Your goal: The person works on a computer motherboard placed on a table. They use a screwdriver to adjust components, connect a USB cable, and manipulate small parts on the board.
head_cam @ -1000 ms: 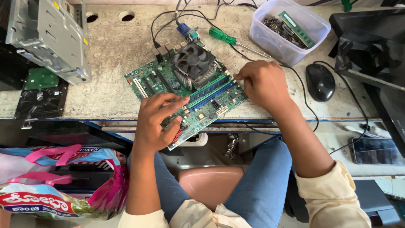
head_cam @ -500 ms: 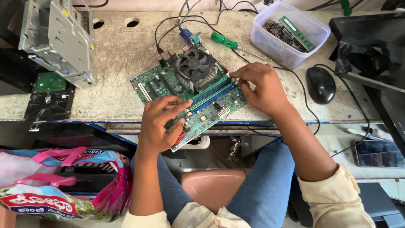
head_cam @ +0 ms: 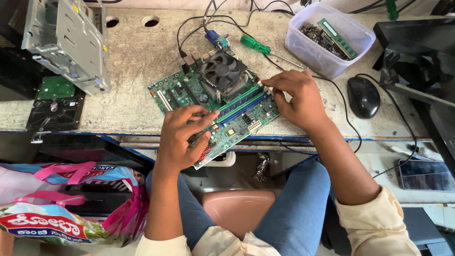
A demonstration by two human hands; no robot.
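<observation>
Green and crowded with parts, the motherboard (head_cam: 215, 111) lies tilted at the front edge of the worn workbench (head_cam: 132, 95), one corner hanging over it. Far left of the board sits a grey metal drive cage (head_cam: 66, 42). Your left hand (head_cam: 182, 137) presses curled fingers onto the board's near end, gripping nothing. The black cooler fan (head_cam: 222, 71) sits at the board's far end. Your right hand (head_cam: 296, 99) pinches the end of the memory slots at the board's right edge. Right of the board lie a black mouse (head_cam: 363, 96) and a clear tub (head_cam: 329, 38).
</observation>
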